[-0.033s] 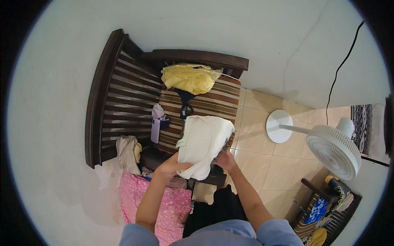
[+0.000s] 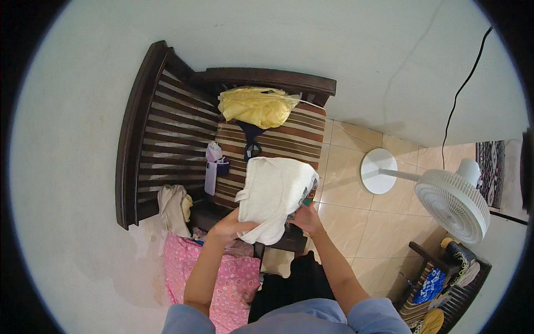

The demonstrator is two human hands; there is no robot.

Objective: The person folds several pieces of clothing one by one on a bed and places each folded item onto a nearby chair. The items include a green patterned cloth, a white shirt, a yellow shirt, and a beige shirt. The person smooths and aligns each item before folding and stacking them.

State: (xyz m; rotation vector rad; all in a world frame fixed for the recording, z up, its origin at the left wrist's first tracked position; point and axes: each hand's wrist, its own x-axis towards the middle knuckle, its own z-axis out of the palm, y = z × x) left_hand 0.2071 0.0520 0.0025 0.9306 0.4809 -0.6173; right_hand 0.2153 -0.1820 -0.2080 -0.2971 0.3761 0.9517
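Fingers [image 2: 240,218] of both hands pinching a white, soft, creased, folded cloth [image 2: 275,195]

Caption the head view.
Both hands, left and right, hold a white cloth over a striped wooden chair.

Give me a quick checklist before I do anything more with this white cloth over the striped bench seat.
1. Left hand grips the white cloth at its lower left edge: ok.
2. Right hand holds the cloth's lower right side: ok.
3. Cloth lying flat: not ok, it is bunched and partly lifted.
4. Striped seat free beneath the cloth: not ok, a yellow bundle and a dark garment lie further back.
5. Phone-like case beside the cloth, apart from it: ok.
6. Whether something is tucked under the cloth's right edge: cannot tell.
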